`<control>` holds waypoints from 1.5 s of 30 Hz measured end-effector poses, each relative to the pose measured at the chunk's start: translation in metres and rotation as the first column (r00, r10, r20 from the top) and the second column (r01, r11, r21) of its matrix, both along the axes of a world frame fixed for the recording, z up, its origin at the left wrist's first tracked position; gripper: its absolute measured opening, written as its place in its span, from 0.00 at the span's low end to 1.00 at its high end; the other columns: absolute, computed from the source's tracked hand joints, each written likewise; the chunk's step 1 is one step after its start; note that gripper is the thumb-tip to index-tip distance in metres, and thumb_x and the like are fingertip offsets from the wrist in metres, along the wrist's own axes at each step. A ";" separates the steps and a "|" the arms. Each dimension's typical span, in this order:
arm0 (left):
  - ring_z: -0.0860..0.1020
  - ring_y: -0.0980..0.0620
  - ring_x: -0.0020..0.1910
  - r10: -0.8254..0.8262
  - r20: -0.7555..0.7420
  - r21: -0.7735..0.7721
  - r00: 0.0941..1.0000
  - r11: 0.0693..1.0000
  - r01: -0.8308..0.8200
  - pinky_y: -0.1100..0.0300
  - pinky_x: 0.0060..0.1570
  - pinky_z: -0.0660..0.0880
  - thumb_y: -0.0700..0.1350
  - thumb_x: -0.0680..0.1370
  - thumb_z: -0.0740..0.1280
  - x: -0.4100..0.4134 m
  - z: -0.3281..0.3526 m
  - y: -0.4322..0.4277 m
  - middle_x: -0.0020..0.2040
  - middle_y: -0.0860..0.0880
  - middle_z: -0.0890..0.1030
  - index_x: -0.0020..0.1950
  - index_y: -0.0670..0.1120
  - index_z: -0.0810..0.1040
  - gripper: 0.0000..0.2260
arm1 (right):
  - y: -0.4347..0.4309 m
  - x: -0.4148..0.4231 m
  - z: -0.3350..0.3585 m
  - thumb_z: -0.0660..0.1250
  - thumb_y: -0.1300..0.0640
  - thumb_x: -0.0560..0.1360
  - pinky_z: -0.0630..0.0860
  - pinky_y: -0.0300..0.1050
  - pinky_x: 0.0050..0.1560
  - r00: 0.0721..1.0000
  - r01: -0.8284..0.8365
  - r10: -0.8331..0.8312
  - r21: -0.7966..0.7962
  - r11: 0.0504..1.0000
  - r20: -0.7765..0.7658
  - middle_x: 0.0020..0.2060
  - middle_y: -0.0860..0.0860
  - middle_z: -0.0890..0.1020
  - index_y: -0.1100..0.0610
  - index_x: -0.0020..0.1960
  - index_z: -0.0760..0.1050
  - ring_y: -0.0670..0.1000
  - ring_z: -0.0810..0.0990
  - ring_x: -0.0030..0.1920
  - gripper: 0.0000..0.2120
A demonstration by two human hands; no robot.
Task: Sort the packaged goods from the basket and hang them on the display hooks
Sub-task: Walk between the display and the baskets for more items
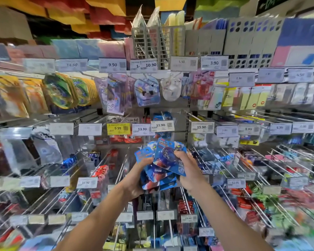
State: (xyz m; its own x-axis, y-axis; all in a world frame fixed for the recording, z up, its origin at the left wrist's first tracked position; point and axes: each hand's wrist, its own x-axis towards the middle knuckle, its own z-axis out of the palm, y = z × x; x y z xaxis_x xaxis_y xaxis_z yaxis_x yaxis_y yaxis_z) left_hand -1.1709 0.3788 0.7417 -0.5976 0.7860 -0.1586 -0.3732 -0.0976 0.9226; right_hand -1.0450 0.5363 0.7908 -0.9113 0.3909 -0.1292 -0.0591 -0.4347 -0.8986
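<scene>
**Item 1, left hand** (138, 180). At seven o'clock of the bundle. Fingers curled under and round a stack of blue blister packs (158, 180), bearing all its weight.

**Item 2, right hand** (188, 169). At four o'clock of the bundle. Thumb and fingers (179, 153) pinch the front pack (168, 157) across its round blister. The card is tilted and fanned off the rest.

**Item 3, goods.** All are in my hands, held before the middle rows of hooks. Basket not in view.

**Item 4, likely destination.** The hook behind the 11.90 tag (162, 125), at twelve o'clock from my hands, where matching blue packs (163, 115) already hang.

**Item 5, hazards, by my reckoning.**
- The stack is loosely fanned. Peeling the front pack away could let the lower cards slip from my left grip and drop among the lower hooks (122, 171).
- I cannot make out the front pack's hang hole. A blind push at the hook tip could bend or tear the card.
- The 13.90 tag (141, 129) at eleven o'clock and the 15.90 tag (202, 127) at one o'clock stand close by. A small drift would put the pack on the wrong hook.
</scene>
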 end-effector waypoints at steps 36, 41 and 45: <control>0.82 0.43 0.34 0.237 -0.205 -0.167 0.950 0.948 -0.273 0.58 0.29 0.77 0.41 0.74 0.69 -0.051 -0.010 -0.059 0.46 0.33 0.83 0.62 0.30 0.73 0.21 | 0.019 -0.054 -0.017 0.73 0.53 0.78 0.76 0.31 0.46 0.977 0.203 -0.135 0.526 0.826 -0.165 0.56 0.43 0.83 0.47 0.58 0.76 0.35 0.80 0.55 0.11; 0.76 0.42 0.32 0.231 -0.226 -0.152 0.946 0.951 -0.269 0.59 0.28 0.71 0.45 0.64 0.71 -0.055 -0.007 -0.061 0.41 0.35 0.81 0.53 0.35 0.75 0.21 | 0.021 -0.059 -0.025 0.74 0.43 0.75 0.80 0.42 0.46 0.960 0.267 -0.167 0.566 0.780 -0.223 0.62 0.48 0.81 0.52 0.68 0.75 0.48 0.78 0.65 0.25; 0.77 0.42 0.35 0.211 -0.271 -0.145 0.939 0.956 -0.257 0.57 0.31 0.72 0.47 0.61 0.73 -0.060 -0.008 -0.064 0.44 0.34 0.81 0.54 0.36 0.74 0.26 | 0.020 -0.048 -0.025 0.73 0.54 0.77 0.82 0.43 0.53 0.967 0.244 -0.153 0.575 0.781 -0.203 0.49 0.46 0.86 0.52 0.57 0.79 0.47 0.85 0.55 0.10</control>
State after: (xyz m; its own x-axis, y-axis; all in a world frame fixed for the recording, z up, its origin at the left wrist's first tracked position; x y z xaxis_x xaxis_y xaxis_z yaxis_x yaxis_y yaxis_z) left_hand -1.2305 0.3147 0.7333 -0.7991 0.5923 -0.1032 -0.1150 0.0179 0.9932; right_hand -1.0933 0.5563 0.7662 -0.7950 0.5228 0.3077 -0.2267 0.2144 -0.9501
